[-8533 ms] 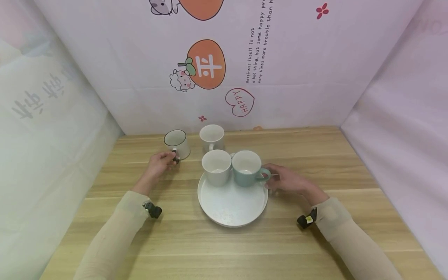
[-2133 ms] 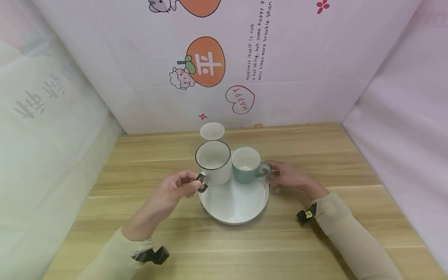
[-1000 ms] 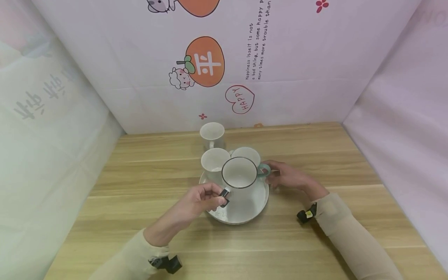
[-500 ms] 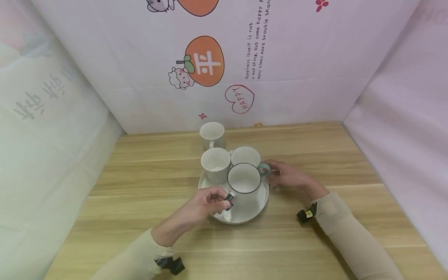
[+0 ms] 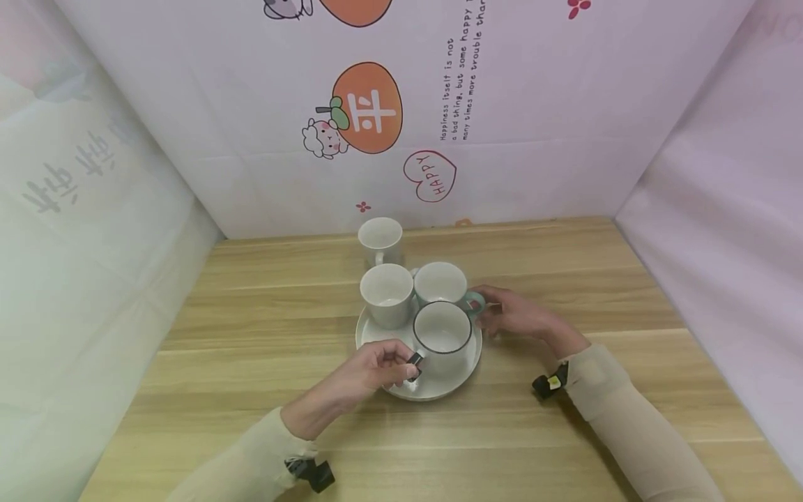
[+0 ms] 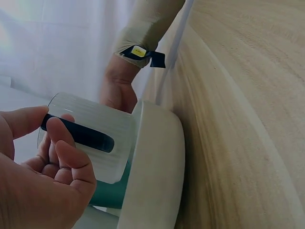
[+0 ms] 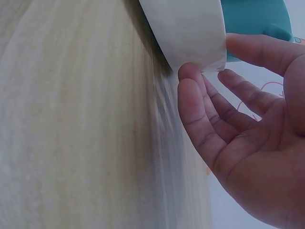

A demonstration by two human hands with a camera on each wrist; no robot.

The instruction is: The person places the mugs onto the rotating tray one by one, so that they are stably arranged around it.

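My left hand [image 5: 385, 366] pinches the black handle [image 6: 86, 136] of a white mug with a dark rim [image 5: 442, 331]. That mug hangs over the front right of a round white tray [image 5: 370, 341]; in the left wrist view its lower edge shows just above the tray's rim. Behind it on the tray stands a teal mug [image 5: 440, 284], partly hidden, its handle pointing right. A white mug [image 5: 389, 300] stands upright to their left, also on the tray. My right hand [image 5: 517, 314] holds the tray's right side, thumb [image 7: 252, 47] at the rim and fingertips against the wall.
Another white mug [image 5: 380, 240] stands on the wooden table [image 5: 263, 293] behind the tray, close to the printed back wall [image 5: 533, 139]. White cloth walls enclose the left and right sides.
My left hand carried the dark-rimmed mug from the table's back left, across the left white mug, to the tray's front right, and lowered it. My right hand stayed at the tray.
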